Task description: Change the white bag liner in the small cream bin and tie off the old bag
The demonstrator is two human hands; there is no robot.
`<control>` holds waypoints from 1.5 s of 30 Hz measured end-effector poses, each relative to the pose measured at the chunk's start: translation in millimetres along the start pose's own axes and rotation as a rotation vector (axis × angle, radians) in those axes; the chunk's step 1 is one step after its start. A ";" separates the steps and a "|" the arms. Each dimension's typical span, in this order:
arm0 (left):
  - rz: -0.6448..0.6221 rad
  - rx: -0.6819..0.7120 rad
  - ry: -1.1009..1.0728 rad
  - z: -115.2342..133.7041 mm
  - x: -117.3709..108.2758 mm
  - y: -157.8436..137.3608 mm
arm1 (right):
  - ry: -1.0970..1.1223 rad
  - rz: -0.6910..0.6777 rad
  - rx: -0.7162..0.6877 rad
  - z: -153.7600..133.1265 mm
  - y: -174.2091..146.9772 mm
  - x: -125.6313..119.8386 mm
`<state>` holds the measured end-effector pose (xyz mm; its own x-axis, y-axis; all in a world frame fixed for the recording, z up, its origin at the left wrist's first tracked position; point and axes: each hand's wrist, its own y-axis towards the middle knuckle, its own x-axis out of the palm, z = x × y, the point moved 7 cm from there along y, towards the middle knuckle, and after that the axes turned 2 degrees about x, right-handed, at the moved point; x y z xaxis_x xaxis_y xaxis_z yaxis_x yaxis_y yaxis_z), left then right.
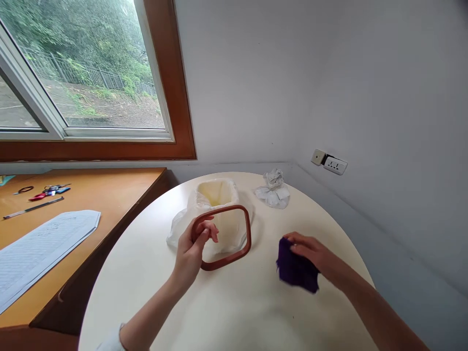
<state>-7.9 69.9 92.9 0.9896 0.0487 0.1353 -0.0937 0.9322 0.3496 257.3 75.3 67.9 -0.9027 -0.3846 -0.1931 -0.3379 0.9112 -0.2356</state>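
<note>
My left hand is closed around one side of a reddish-brown square ring, the rim frame of a bin by its look. Through the ring shows a bin lined with a white plastic bag, standing on the round table behind it. The bag hangs loosely over the bin's outside, and its inside looks yellowish. Over the table's right part, my right hand pinches a folded dark purple cloth by its upper edge. The cloth hangs apart from the ring and the bin.
A crumpled white plastic bag lies at the back of the round cream table. A wooden desk at the left bears papers, a pen and keys. Walls and a power socket border the right.
</note>
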 end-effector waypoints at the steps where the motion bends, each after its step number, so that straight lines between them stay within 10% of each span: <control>1: -0.004 -0.006 0.004 2.0 -2.1 1.4 | -0.047 0.049 0.043 4.9 5.0 -11.3; 8: -0.045 -0.087 0.007 17.3 -6.0 7.0 | -0.213 0.169 0.109 51.9 54.6 -65.4; 12: -0.034 -0.139 -0.021 24.3 -7.1 12.3 | -0.479 0.479 0.085 60.4 68.4 -93.3; 20: 0.023 -0.210 -0.237 37.8 -6.6 49.5 | -0.502 0.084 -0.511 -66.6 35.5 28.7; 27: -0.009 -0.335 -0.401 37.9 -1.8 86.9 | -0.630 0.182 -0.764 -108.4 56.4 69.3; 35: 0.129 -0.144 0.297 21.7 -35.2 133.4 | -0.747 0.252 -0.688 -110.5 88.6 77.8; 45: 0.038 -0.204 0.601 -20.9 -51.7 147.9 | -0.794 0.161 -0.524 -100.1 108.8 84.4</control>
<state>-70.7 212.7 118.3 0.8799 0.2210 -0.4207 -0.1663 0.9725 0.1632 117.6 156.8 121.3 -0.5701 -0.0619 -0.8192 -0.4755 0.8380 0.2676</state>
